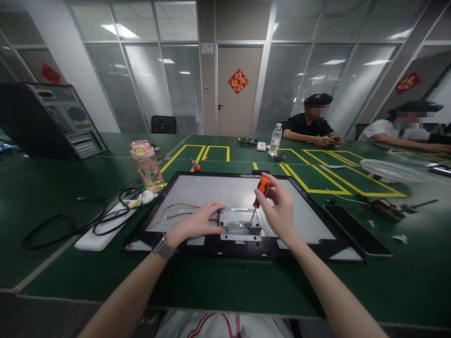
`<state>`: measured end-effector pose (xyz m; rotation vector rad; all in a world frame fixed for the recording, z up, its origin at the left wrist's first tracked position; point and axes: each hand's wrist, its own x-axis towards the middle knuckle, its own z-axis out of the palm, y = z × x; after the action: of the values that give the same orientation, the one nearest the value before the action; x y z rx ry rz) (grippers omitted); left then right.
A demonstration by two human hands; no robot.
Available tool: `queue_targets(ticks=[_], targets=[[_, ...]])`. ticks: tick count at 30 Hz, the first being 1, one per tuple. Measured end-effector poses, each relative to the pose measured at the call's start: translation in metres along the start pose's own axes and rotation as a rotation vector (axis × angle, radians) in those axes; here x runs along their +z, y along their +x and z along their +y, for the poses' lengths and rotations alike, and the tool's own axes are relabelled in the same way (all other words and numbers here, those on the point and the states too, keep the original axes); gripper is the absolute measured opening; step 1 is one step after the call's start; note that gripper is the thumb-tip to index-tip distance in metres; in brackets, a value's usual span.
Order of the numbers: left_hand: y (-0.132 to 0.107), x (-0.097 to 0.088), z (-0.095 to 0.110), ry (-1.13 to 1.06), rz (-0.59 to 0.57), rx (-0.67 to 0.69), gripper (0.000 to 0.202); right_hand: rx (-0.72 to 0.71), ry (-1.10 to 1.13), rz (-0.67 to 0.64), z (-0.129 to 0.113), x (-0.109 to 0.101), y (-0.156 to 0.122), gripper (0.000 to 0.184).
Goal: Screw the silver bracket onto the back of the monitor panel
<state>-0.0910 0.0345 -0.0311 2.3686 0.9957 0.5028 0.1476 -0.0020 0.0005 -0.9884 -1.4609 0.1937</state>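
Lying flat on the green table (218, 281) before me, the screen panel (211, 188) has a pale surface and a dark frame. Far off beyond its left side sits a black computer case (75, 122). Nearer, to the left of the panel, lies a white power strip (100, 237), and a pink-topped drink bottle (147, 164) stands upright just beside the panel's back left corner. My left hand (195, 223), a watch (164, 246) on its wrist, reaches over the panel's left half; its thumb and fingers are spread apart at the left end of a metal bracket (234, 237), though I cannot tell how hard they press. That bracket rests near the middle of the panel's near edge. My right hand (280, 206), over the panel's right half, has thumb and fingertips closed around the orange and black handle of a screwdriver (261, 188). Its shaft slants down to the bracket's right end; the tip is too small to make out. Behind the panel, right of its middle, stands a clear water bottle (276, 141). Farther back, right of the panel, sits a person in a black top (299, 126). Beside the panel's right edge lies a black slab (352, 230).
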Motion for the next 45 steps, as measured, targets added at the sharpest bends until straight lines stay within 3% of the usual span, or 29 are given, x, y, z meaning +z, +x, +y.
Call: queue_targets(ticks=[9,19,27,38,41,45], targets=[[0.000,0.000,-0.001,0.002,-0.010,-0.004,0.059,-0.155,-0.165,-0.066,-0.003,0.001,-0.001,0.035],[0.001,0.001,-0.003,-0.005,-0.001,-0.002,0.060,-0.196,-0.200,-0.140,-0.003,0.007,-0.008,0.034],[0.001,0.001,-0.001,0.003,0.000,-0.001,0.059,-0.206,-0.228,-0.084,-0.003,0.005,-0.008,0.034],[0.000,0.000,0.000,-0.007,0.000,0.000,0.058,-0.205,-0.193,-0.110,-0.005,0.007,-0.010,0.034],[0.000,0.001,0.000,-0.006,0.001,0.001,0.058,-0.131,-0.080,-0.103,-0.003,0.007,-0.012,0.032],[0.000,0.000,-0.001,-0.007,-0.004,0.014,0.058,0.081,0.324,-0.059,-0.003,0.009,-0.014,0.023]])
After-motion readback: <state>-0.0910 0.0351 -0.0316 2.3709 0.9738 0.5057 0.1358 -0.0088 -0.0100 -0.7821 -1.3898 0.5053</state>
